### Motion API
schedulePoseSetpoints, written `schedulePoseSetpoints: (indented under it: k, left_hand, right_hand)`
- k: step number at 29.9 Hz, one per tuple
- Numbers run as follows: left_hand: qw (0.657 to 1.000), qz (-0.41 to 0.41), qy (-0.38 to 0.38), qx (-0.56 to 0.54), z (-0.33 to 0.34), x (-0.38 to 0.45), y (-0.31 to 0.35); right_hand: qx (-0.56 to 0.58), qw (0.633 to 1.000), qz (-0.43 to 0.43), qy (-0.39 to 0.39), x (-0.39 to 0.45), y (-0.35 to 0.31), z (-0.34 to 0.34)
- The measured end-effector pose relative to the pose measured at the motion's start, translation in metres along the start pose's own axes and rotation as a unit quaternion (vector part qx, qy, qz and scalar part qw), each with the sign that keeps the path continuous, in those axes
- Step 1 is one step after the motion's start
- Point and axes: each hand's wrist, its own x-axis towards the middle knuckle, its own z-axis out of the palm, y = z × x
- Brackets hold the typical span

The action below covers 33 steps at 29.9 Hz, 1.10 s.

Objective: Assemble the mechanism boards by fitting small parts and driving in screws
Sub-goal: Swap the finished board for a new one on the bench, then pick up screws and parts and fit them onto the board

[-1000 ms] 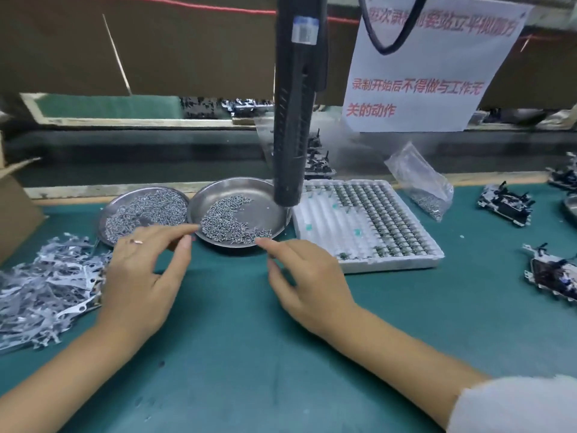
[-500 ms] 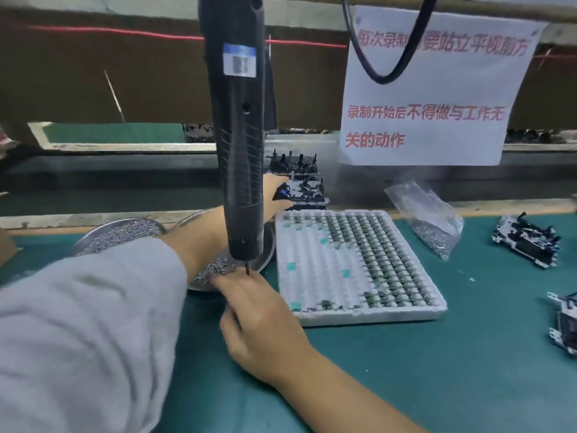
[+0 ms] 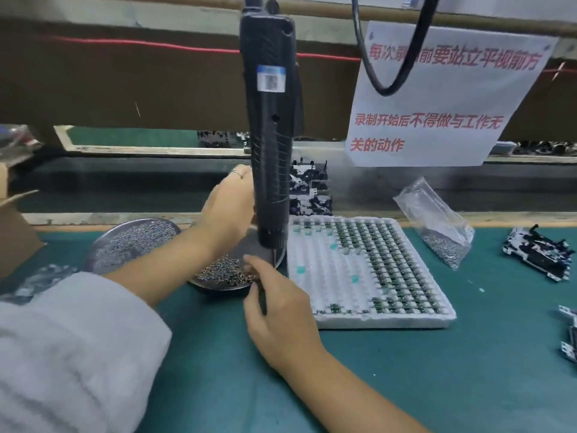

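A black electric screwdriver [image 3: 271,135] hangs upright over a steel dish [image 3: 215,287] holding small screws [image 3: 221,271]. My right hand [image 3: 278,310] is at the dish's front rim, just below the bit, and its curled fingertips pinch at the screws. Reaching forward past the dish, my left hand [image 3: 226,207] has its fingers hidden behind the screwdriver. Beyond them a stack of black-and-white mechanism boards [image 3: 309,189] stands on the belt. A white tray [image 3: 374,321] of small parts lies right of the dish.
A second dish of screws [image 3: 131,242] sits at the left, near metal strips [image 3: 40,279] and a cardboard box [image 3: 12,239]. A plastic bag of screws [image 3: 437,226] and loose boards [image 3: 537,254] lie to the right. A paper notice [image 3: 437,98] hangs behind.
My left hand left the front of the dishes and reached forward behind the screwdriver toward the stacked boards. My right hand stayed at the dish rim. The view tilted up.
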Motion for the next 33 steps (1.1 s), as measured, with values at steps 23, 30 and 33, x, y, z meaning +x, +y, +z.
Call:
schedulePoseSetpoints:
  k: [23, 30, 33]
  left_hand:
    - [0.988, 0.101, 0.006, 0.117, -0.084, -0.202, -0.094]
    - [0.966, -0.089, -0.048, 0.239, -0.089, -0.160, -0.129]
    - [0.976, -0.050, 0.017, 0.210, -0.088, -0.157, -0.126]
  right_hand:
    - [-0.138, 0.941, -0.240, -0.193, -0.020, -0.021, 0.002]
    - [-0.155, 0.955, -0.185, -0.174, -0.016, -0.022, 0.002]
    - [-0.133, 0.961, -0.186, -0.155, -0.017, -0.020, 0.003]
